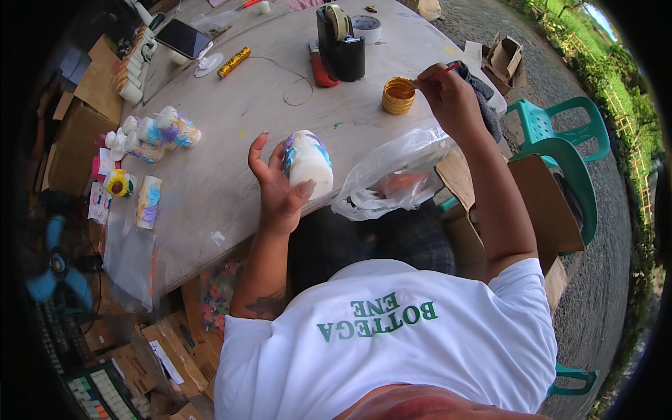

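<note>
My left hand [278, 187] grips a white candle [306, 162] painted with blue, purple and orange swirls, just above the grey table [231, 105]. My right hand [450, 98] holds a red-handled brush [437, 73] whose tip dips into a small round jar of gold paint [398, 95] on the table. A dark cloth [481, 89] lies against my right wrist.
Several painted candles [157, 133] lie at the table's left, with a sunflower decoration [119, 183]. A black tape dispenser [340, 42], tape roll [366, 28], gold spool [233, 62], phone [183, 38], clear plastic bag [395, 175]. Cardboard boxes and teal chairs [560, 147] surround the table.
</note>
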A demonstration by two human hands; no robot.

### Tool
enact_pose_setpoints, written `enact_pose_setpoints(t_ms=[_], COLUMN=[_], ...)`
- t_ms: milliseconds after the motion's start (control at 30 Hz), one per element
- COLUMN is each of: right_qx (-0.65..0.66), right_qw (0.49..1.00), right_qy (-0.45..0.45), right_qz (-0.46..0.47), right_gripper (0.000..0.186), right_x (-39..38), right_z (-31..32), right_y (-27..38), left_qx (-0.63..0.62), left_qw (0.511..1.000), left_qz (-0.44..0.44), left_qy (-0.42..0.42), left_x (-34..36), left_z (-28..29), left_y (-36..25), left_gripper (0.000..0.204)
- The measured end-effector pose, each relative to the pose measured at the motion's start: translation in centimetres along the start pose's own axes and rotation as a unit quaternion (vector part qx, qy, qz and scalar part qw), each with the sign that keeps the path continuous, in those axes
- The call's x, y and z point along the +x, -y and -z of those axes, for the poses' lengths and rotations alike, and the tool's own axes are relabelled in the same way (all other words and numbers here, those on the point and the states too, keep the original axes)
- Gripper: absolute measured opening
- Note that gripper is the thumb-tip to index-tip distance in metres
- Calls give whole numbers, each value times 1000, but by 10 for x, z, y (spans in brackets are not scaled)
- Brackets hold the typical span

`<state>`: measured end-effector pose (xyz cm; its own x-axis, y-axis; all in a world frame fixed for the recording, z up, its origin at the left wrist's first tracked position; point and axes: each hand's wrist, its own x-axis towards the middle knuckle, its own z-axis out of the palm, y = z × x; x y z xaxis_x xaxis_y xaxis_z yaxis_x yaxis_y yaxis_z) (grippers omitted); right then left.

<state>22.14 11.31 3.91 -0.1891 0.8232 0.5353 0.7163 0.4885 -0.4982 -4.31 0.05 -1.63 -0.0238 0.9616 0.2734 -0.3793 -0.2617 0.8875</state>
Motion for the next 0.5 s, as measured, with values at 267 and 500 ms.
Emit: enact_pose_setpoints(t_ms=[267, 500], right_qx=[-21, -33], right_qw=[998, 999], right_qy=[39, 43], right_qz=[43, -5], right_gripper=[13, 13], right_x=[8, 9], right_z=[-18, -21], right_y=[-5, -8], left_qx=[-284, -298], left_qw=[949, 939], left_qz=[134, 138], left_qy=[13, 101], left_x=[-8, -8], left_z=[7, -8], left_y=[15, 8], left_gripper=[75, 93])
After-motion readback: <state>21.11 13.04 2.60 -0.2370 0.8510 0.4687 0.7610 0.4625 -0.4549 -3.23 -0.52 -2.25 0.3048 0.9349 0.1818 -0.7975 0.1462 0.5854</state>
